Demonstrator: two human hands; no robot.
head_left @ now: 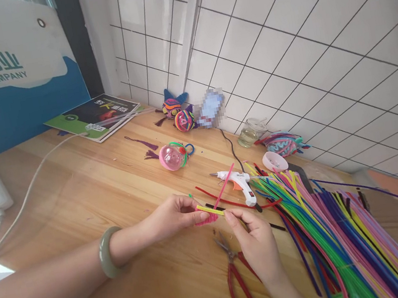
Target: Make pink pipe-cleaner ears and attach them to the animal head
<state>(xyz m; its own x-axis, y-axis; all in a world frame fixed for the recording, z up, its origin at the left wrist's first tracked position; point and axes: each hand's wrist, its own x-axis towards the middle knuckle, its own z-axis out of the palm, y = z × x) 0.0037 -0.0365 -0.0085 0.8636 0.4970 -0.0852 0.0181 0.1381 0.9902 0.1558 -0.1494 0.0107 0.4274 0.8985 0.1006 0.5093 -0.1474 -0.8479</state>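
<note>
Over the wooden table, my left hand (183, 215) is closed, its thumb and fingers pinching a bright pink fuzzy pipe-cleaner piece (206, 218). A yellow pipe cleaner (211, 210) runs along that piece, with its right end pinched in my right hand (254, 239). From the pink piece a straight pink strand (225, 185) sticks up to the right. Below my hands lie scissors (231, 255) with red handles, partly covered by my right hand. A white glue gun (244, 187) rests just beyond them.
Bundled coloured pipe cleaners (333, 243) cover the right side. Farther back are a clear ball ornament (172, 157), two striped yarn-like ornaments, a glass jar (248, 135), a pink bowl (275, 161) and a blurred phone (210, 109). A white cable (40, 170) crosses the left.
</note>
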